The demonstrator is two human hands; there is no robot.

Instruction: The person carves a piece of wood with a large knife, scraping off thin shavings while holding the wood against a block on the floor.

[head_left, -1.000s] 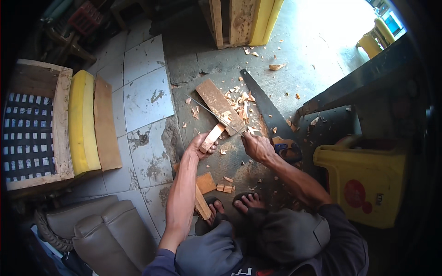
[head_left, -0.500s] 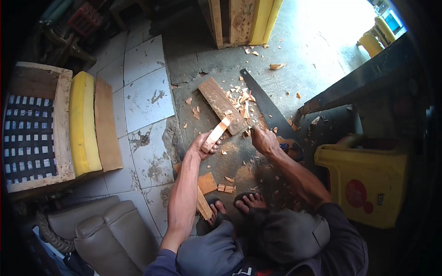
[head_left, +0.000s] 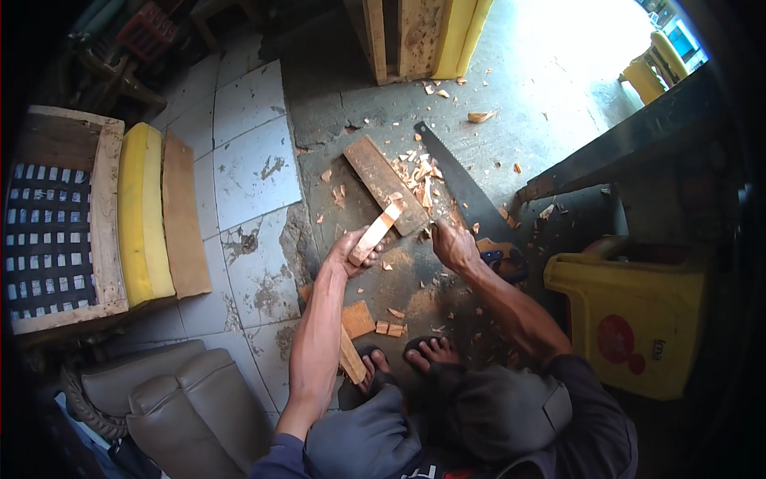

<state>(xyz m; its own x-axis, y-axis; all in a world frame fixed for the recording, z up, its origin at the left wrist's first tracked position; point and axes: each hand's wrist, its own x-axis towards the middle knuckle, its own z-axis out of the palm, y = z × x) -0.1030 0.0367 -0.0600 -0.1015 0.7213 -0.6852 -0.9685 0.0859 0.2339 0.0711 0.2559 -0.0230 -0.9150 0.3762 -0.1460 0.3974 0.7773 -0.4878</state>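
My left hand point(head_left: 351, 251) is closed around the lower end of a short, pale wooden block point(head_left: 377, 231). The block stands tilted, its upper end against a thick brown board point(head_left: 386, 185) lying on the floor. Just right of the board's near end, my right hand point(head_left: 458, 247) is curled into a fist. Whatever that fist grips is hidden; only a small dark bit shows at its front. A handsaw point(head_left: 461, 177) lies beyond it, its blade pointing away and its handle point(head_left: 503, 262) partly behind my right wrist. Wood chips point(head_left: 423, 172) are heaped beside the board.
Wood offcuts point(head_left: 359, 318) lie by my feet. A yellow plastic crate point(head_left: 630, 319) stands at the right, below a dark beam point(head_left: 614, 144). To the left are a wooden frame with woven straps point(head_left: 112, 215), a yellow foam pad point(head_left: 146, 215) and brown cushions point(head_left: 191, 399).
My right fist has shifted very slightly to the left. My left hand and the wooden block have hardly moved.
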